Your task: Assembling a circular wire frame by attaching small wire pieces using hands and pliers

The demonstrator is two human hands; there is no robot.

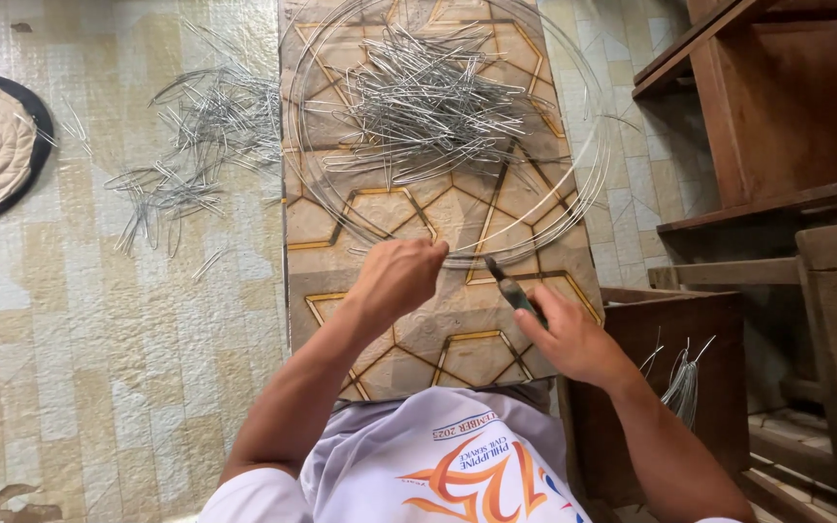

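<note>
**Inspection: wire coil and cutting tool at the tiled board**

Position. I sit over a patterned board with gold hexagon lines, which serves as my counter. On its far half lies a coil of thin wire in several loose turns, with a heap of cut wire pieces inside the ring. My left hand rests at the near edge of the coil; my right hand sits just to the right, holding a dark hand tool whose tip points toward the wire.

Fingers. The left fingers are curled together at the coil's near edge. They appear pinched on a strand, but the knuckles cover the contact, so I cannot tell for certain. The right fingers are wrapped closed around the tool's handle.

Handling, in my judgement. The wire looks light, thin and springy, and the loose turns would likely spring or shift if released. It is smooth metal, so slippery in a pinch, and the cut ends will be sharp. The best hold is close beside the point where the tool meets the strand. The cut pieces are light, tangle readily and are better lifted from mid-length.

Obscured items. The tool's head is too small to identify. The coil's far arc is cut off by the frame's top edge. A 2nd scatter of wire pieces lies on the floor to the left. More wires stand in a wooden box at my right, their lower ends hidden.
</note>
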